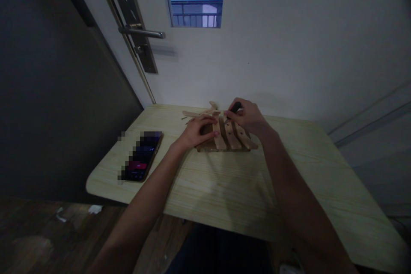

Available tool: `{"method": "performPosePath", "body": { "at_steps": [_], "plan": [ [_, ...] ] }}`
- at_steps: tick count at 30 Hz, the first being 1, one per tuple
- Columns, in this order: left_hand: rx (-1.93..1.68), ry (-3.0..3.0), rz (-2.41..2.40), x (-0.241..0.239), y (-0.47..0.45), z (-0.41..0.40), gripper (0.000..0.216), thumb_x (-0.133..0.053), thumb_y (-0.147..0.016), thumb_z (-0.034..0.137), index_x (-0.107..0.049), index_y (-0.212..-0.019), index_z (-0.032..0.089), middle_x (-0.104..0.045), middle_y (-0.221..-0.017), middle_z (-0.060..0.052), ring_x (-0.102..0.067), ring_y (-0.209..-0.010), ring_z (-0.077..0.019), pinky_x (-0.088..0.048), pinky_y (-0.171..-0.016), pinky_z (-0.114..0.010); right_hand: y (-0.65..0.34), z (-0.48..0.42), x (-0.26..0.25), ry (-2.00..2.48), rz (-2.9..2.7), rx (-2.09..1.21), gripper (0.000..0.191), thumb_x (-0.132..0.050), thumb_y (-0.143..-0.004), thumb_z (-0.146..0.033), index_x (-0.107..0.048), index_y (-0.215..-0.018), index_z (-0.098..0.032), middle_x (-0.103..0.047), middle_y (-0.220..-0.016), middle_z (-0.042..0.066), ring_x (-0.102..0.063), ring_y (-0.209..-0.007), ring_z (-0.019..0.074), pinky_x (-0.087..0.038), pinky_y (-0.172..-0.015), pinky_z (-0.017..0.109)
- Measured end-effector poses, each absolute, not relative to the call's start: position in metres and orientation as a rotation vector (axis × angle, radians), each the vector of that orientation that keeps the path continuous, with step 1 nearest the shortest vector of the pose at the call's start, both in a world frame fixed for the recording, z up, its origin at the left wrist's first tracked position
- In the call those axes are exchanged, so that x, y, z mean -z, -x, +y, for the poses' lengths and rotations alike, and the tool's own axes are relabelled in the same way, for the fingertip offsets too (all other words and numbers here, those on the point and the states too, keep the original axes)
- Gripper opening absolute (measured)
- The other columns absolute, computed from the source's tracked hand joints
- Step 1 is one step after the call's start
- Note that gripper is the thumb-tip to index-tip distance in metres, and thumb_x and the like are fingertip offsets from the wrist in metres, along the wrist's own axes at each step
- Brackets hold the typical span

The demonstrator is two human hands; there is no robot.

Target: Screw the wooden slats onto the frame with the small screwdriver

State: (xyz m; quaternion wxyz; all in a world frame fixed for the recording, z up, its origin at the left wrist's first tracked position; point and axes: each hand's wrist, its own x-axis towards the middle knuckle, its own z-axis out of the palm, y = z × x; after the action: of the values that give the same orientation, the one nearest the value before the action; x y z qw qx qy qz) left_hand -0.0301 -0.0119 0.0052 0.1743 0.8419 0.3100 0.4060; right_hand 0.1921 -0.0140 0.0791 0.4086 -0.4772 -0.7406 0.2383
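Note:
A small wooden assembly of flat slats with holes [229, 139] lies on the light wooden table [224, 188] near the wall. My left hand [197, 130] rests on its left side, fingers curled over a slat and pressing it down. My right hand [245, 115] is closed around a thin dark-handled tool [235, 107], whose tip points down at the top of the slats. A few loose wooden strips [199, 114] lie just behind the assembly, next to my left hand.
A phone [143, 156] with a lit screen lies on the table's left part, near the rounded front corner. A white door with a metal lever handle [143, 32] stands behind on the left. The white wall runs along the table's far edge. Dark wooden floor lies below.

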Motion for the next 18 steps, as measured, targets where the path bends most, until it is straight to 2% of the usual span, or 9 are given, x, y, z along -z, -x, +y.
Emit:
{"method": "performPosePath", "body": {
  "at_steps": [2,4,6,8,12,15,18],
  "plan": [
    [-1.187,-2.375,0.980,-0.011,0.034,-0.013,0.024,-0.067,-0.092,0.034,-0.072,-0.109,0.019,-0.073,-0.116,-0.010,-0.069,-0.109,-0.0245,-0.053,-0.099,-0.041,-0.191,-0.014,-0.078,1.198,-1.870,-0.573,0.022,-0.071,-0.078,-0.036,-0.055,-0.073,-0.021,-0.063,-0.069,0.001,-0.058,-0.062,0.0146,-0.050,-0.063,0.031],
    [-1.234,-2.313,1.311,-0.018,0.041,-0.015,0.017,-0.059,-0.091,0.021,-0.073,-0.100,0.018,-0.075,-0.104,-0.008,-0.070,-0.100,-0.0231,-0.055,-0.091,-0.038,-0.190,-0.015,-0.078,1.209,-1.880,-0.520,0.020,-0.070,-0.078,-0.032,-0.055,-0.072,-0.021,-0.062,-0.068,0.001,-0.058,-0.062,0.0143,-0.049,-0.063,0.031],
    [-1.053,-2.197,1.763,-0.023,0.048,-0.017,0.021,-0.053,-0.088,0.014,-0.074,-0.093,0.017,-0.076,-0.097,-0.009,-0.071,-0.092,-0.0238,-0.055,-0.085,-0.036,-0.187,-0.016,-0.077,1.217,-1.892,-0.453,0.020,-0.070,-0.079,-0.030,-0.053,-0.072,-0.022,-0.062,-0.067,0.001,-0.057,-0.060,0.0141,-0.047,-0.062,0.030],
    [-0.741,-2.104,2.078,-0.026,0.053,-0.018,0.022,-0.054,-0.089,0.017,-0.076,-0.093,0.017,-0.077,-0.096,-0.011,-0.071,-0.092,-0.0267,-0.055,-0.082,-0.036,-0.184,-0.018,-0.076,1.214,-1.912,-0.408,0.022,-0.070,-0.080,-0.031,-0.051,-0.072,-0.022,-0.061,-0.067,0.000,-0.056,-0.059,0.0140,-0.044,-0.061,0.030],
    [-0.423,-2.133,2.179,-0.025,0.055,-0.019,0.023,-0.060,-0.089,0.023,-0.077,-0.102,0.016,-0.076,-0.110,-0.016,-0.071,-0.102,-0.0285,-0.054,-0.086,-0.034,-0.181,-0.019,-0.075,1.219,-1.936,-0.405,0.026,-0.070,-0.081,-0.034,-0.048,-0.074,-0.023,-0.059,-0.066,0.000,-0.056,-0.061,0.0147,-0.043,-0.061,0.029],
    [-0.371,-2.153,2.129,-0.021,0.052,-0.017,0.022,-0.061,-0.090,0.024,-0.079,-0.099,0.015,-0.076,-0.108,-0.018,-0.071,-0.102,-0.0290,-0.054,-0.086,-0.034,-0.181,-0.018,-0.073,1.241,-1.922,-0.393,0.025,-0.069,-0.081,-0.036,-0.049,-0.074,-0.023,-0.057,-0.065,-0.001,-0.054,-0.060,0.0148,-0.041,-0.060,0.030],
    [-0.396,-2.154,2.134,-0.019,0.052,-0.015,0.021,-0.057,-0.091,0.018,-0.078,-0.095,0.014,-0.076,-0.105,-0.019,-0.072,-0.099,-0.0286,-0.053,-0.085,-0.034,-0.183,-0.018,-0.073,1.231,-1.913,-0.374,0.024,-0.069,-0.080,-0.036,-0.049,-0.073,-0.023,-0.058,-0.066,0.000,-0.054,-0.059,0.0147,-0.041,-0.061,0.030]
  ]
}}
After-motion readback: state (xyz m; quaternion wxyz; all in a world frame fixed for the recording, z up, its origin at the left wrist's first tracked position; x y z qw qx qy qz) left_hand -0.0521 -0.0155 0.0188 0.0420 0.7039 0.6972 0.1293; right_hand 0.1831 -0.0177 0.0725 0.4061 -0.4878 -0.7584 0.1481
